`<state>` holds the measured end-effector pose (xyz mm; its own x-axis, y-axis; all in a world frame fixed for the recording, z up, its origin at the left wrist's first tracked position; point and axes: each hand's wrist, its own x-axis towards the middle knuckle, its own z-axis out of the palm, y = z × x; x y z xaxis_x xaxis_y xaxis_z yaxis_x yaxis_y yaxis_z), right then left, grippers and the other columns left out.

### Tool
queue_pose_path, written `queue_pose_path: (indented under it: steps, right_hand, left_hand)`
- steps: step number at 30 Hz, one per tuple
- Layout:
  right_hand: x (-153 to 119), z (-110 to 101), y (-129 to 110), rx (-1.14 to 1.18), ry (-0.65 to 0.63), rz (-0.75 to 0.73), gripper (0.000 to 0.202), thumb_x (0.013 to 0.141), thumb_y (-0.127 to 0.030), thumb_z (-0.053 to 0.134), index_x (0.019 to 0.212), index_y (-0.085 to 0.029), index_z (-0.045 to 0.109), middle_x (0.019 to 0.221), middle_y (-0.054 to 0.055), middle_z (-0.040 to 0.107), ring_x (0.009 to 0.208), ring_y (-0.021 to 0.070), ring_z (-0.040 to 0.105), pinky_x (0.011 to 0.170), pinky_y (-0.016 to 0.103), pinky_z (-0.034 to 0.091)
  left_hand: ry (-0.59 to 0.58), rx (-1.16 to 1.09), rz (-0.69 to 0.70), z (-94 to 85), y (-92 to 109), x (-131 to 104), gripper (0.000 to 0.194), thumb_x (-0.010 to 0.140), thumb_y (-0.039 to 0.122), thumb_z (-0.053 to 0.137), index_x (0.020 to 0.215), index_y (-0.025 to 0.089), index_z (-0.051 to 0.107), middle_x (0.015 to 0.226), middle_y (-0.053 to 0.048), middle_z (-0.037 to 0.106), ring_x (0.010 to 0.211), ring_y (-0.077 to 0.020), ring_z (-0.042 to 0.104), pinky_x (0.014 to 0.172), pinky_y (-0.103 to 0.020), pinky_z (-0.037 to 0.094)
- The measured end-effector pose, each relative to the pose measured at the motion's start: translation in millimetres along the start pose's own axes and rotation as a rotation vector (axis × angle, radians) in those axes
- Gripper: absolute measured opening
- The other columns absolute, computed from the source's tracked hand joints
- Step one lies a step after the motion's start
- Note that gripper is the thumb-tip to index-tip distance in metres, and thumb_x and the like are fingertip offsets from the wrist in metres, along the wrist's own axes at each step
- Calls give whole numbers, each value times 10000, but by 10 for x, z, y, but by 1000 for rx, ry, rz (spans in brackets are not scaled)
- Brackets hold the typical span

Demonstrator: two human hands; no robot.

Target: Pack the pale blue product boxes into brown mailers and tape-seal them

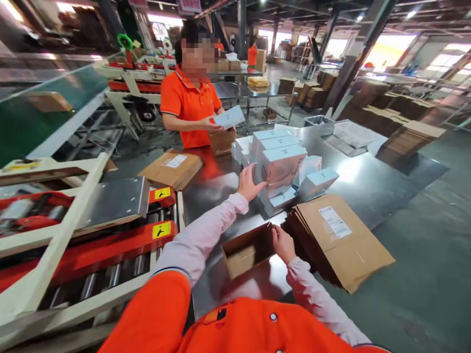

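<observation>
My left hand [250, 183] is at the left side of a stack of white boxes [281, 164], fingers spread and thumb toward the stack. Whether its fingertips touch a box I cannot tell. Below it on the metal table stands an open cardboard box [241, 262]; the part of its inside that shows holds nothing. The fingers of my right hand [283, 243] are closed on that box's right edge. Just right of this hand lies a pile of flattened cartons [336, 235] with a white label on top.
Across the metal table [353, 171], a co-worker in orange [191, 105] holds a white box [230, 117] over a cardboard box [222, 142]. More flat cartons [171, 166] lie at the left. A roller conveyor with red rails [121, 247] runs along my left. A white tray [349, 137] sits farther back.
</observation>
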<state>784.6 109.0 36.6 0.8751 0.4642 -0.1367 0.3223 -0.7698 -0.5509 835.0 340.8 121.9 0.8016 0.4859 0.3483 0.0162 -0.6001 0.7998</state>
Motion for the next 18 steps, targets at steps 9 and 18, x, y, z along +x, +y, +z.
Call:
queue_pose_path:
  steps: [9, 18]
  right_hand:
    - [87, 267, 322, 790, 31, -24, 709, 768, -769, 545, 1083, -174, 765, 1192, 141, 721, 1157, 314, 640, 1083, 490, 431]
    - [113, 342, 84, 1196, 68, 240, 538, 563, -583, 767, 881, -148, 776, 886, 98, 759, 801, 248, 662, 795, 392, 523]
  left_hand:
    - [14, -74, 144, -254, 283, -217, 884, 706, 296, 811, 1494, 238, 414, 1266, -105, 563, 1180, -268, 574, 1050, -416, 456]
    - [-21, 188, 254, -1243, -567, -2402, 404, 831, 323, 668, 1225, 238, 646, 1266, -107, 647, 1164, -272, 623, 975, -427, 526]
